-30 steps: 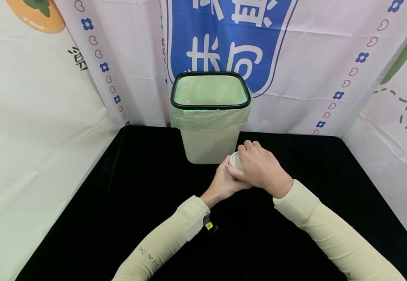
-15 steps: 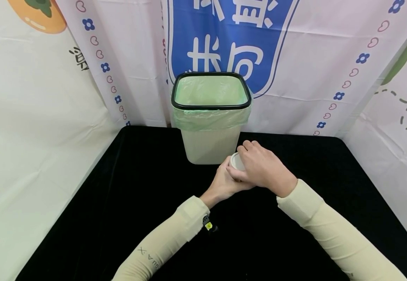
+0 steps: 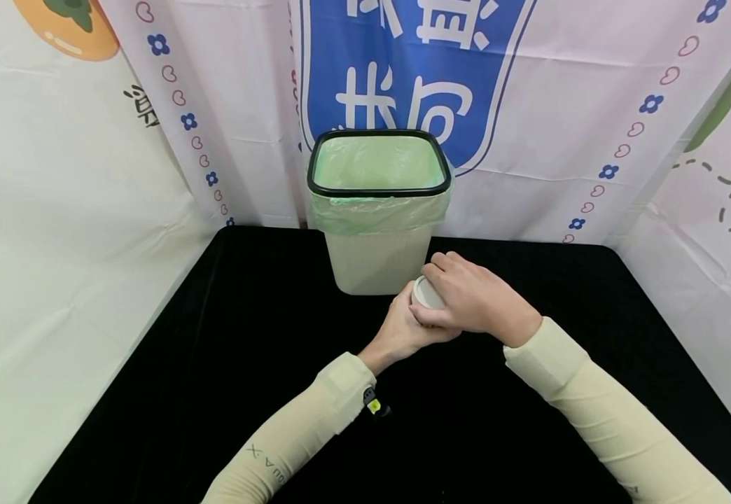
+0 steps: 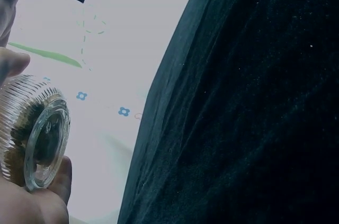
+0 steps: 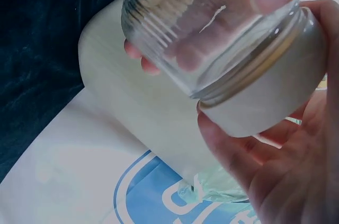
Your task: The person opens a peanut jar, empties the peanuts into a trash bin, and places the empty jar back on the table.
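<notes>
A ribbed clear glass jar [image 5: 180, 28] with a white lid [image 5: 270, 91] is between both hands, above the table. My left hand [image 3: 400, 325] grips the jar's body; its base and some brown contents show in the left wrist view, where the jar [image 4: 45, 139] lies tilted. My right hand [image 3: 469, 297] holds the lid by its rim, thumb on the near side and fingers curled round the far side. In the right wrist view the lid sits at the jar's mouth, and whether its thread is loose I cannot tell. The jar's body is mostly hidden in the head view.
A pale waste bin [image 3: 378, 259] with a black rim and a green plastic liner [image 3: 372, 213] stands just behind the hands at the table's back edge. Black cloth covers the table [image 3: 265, 336]. Printed white curtains [image 3: 529, 140] hang behind and at both sides.
The right hand and forearm have turned and shifted slightly to the right, the lid turning a little with the hand. My left hand stays nearly still round the jar.
</notes>
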Demonstrator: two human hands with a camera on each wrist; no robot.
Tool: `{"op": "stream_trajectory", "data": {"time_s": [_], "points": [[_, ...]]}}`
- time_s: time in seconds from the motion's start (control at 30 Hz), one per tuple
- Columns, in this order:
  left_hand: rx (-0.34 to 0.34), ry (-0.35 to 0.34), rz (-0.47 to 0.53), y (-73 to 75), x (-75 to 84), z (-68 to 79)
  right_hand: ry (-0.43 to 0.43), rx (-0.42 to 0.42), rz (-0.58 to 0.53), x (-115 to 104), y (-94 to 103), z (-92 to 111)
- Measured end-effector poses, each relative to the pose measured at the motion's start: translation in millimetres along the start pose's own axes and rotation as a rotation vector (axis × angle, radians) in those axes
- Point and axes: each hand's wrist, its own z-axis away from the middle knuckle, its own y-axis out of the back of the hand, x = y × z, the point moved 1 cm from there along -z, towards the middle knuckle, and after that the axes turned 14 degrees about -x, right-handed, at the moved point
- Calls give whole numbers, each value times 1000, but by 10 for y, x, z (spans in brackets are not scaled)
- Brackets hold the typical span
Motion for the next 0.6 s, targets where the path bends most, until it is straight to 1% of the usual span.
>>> {"op": "stream_trajectory", "data": {"time_s": [0.2, 0.3, 0.4, 0.6], "points": [[-19, -17, 15, 6, 6, 2, 31, -5, -3, 30, 4, 9], [-19, -18, 14, 4, -2, -4, 31, -4, 10, 30, 12, 16], [-10, -4, 4, -6, -11, -10, 15, -6, 24, 28, 14, 23], [29, 50, -23, -15, -18, -7, -25, -14, 69, 10, 42, 38]]}}
